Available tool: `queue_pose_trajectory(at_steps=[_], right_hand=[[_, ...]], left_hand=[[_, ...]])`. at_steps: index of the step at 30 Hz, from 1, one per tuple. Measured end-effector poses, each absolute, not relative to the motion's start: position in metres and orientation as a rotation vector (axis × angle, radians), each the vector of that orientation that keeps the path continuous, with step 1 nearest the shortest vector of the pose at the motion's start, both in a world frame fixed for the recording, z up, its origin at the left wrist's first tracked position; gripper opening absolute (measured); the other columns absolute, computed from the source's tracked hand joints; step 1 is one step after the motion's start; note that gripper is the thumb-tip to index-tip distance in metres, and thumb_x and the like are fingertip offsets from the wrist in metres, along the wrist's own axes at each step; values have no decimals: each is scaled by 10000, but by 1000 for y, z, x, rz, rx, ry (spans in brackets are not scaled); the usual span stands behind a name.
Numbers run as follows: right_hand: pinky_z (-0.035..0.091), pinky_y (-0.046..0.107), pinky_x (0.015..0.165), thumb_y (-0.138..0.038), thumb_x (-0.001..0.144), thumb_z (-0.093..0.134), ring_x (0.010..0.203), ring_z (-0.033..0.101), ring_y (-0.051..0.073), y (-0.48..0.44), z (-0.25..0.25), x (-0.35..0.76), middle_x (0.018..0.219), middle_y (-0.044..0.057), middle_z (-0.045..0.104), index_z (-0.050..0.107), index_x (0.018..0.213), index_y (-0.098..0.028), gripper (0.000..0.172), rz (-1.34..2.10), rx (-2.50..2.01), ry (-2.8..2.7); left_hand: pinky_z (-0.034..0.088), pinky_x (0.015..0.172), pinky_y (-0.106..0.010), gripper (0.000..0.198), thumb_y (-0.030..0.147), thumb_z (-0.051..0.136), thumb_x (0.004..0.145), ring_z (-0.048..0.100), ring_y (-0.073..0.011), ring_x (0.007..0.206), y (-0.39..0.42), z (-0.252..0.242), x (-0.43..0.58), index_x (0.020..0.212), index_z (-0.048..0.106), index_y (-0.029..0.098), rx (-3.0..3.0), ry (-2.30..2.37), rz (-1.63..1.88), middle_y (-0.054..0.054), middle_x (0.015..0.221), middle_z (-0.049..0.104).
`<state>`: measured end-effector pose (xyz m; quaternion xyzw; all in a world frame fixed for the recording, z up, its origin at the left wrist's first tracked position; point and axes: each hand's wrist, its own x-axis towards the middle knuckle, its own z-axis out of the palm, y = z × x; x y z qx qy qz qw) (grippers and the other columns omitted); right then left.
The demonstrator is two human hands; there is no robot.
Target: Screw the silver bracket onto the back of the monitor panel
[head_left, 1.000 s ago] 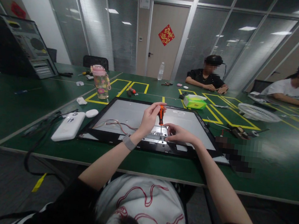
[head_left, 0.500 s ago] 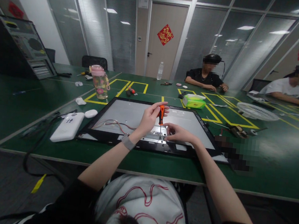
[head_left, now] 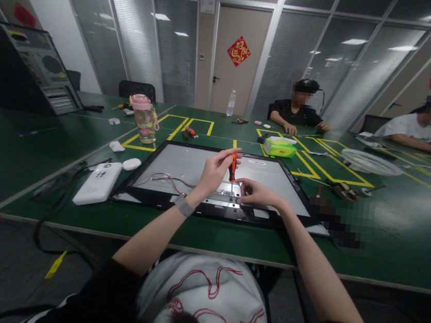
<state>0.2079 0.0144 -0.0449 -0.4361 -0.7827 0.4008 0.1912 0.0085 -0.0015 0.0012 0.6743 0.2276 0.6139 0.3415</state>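
An orange-and-black screwdriver point(head_left: 232, 167) stands nearly upright, its thin shaft pointing down at a metal strip on the lower part of a flat display panel point(head_left: 176, 165). My left hand point(head_left: 215, 171) is closed on its handle, fingers stretched along the top. Close to the shaft, my right hand point(head_left: 256, 192) has its index fingertip by the base of the handle. Its thumb rests lower, near the metal strip, with a gap between thumb and index finger; the other fingers are curled. The screwdriver's tip is too small to make out clearly. Thin wires point(head_left: 163, 177) lie across the panel left of my hands.
Left of the panel are a white power-bank-like block point(head_left: 97, 183), a white oval case point(head_left: 131, 164) and a pink-lidded bottle point(head_left: 144, 120). Beyond it lies a green packet point(head_left: 280, 147). A computer tower point(head_left: 35, 68) stands far left. Two people point(head_left: 297, 108) sit across the table.
My hands and the screwdriver keep nearly the same place; the handle has shifted very slightly. Across the table, one person's hand has moved to the left.
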Motion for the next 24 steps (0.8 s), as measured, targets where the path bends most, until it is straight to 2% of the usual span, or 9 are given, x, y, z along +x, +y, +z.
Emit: queue_pose_trajectory(at_steps=[5, 8, 11, 14, 16, 20, 24], right_hand=[[408, 272, 661, -330, 650, 767, 699, 519, 139, 16, -47, 208, 750, -32, 556, 513, 1263, -153, 687, 1123, -1213, -2204], [407, 271, 652, -339, 655, 766, 690, 516, 137, 18, -49, 209, 738, -37, 551, 516, 1266, -159, 684, 1122, -1198, -2205], [409, 267, 650, -343, 663, 767, 680, 508, 128, 18, -49, 209, 741, -39, 545, 526, 1245, -159, 657, 1122, -1190, -2204], [409, 266, 648, -340, 668, 765, 676, 506, 126, 17, -49, 209, 737, -42, 542, 518, 1244, -158, 653, 1143, -1186, -2197], [405, 268, 642, -342, 663, 766, 671, 505, 127, 17, -48, 209, 729, -45, 538, 516, 1240, -152, 656, 1157, -1177, -2191], [400, 272, 642, -348, 643, 777, 672, 508, 131, 18, -49, 209, 719, -48, 536, 526, 1207, -148, 649, 1169, -1156, -2181], [400, 275, 646, -356, 642, 783, 671, 505, 130, 19, -50, 210, 722, -50, 532, 529, 1190, -162, 634, 1174, -1151, -2172]], left_hand=[[493, 649, -232, 147, 251, 663, 826, 592, -117, 757, -4, 1, 11, 952, 729, 214, 1770, 721, 1690, -33, 875, 605], [498, 673, -240, 115, 272, 677, 815, 587, -127, 790, -4, 1, 11, 893, 741, 217, 1762, 762, 1752, -40, 888, 600], [516, 744, -273, 235, 294, 529, 912, 610, -149, 875, -2, 0, 9, 964, 736, 196, 1749, 679, 1710, -71, 980, 645], [527, 734, -286, 304, 287, 454, 945, 630, -139, 803, 0, -1, 9, 1096, 696, 181, 1704, 599, 1616, -71, 963, 678], [525, 706, -272, 290, 284, 487, 934, 624, -129, 763, -2, 0, 10, 1125, 684, 192, 1709, 607, 1600, -56, 910, 674], [498, 642, -235, 199, 283, 616, 867, 595, -118, 760, -7, 1, 12, 1026, 720, 222, 1768, 661, 1651, -37, 890, 607], [506, 691, -251, 210, 292, 627, 862, 591, -138, 834, -5, 0, 12, 1044, 719, 238, 1802, 650, 1667, -47, 930, 590]])
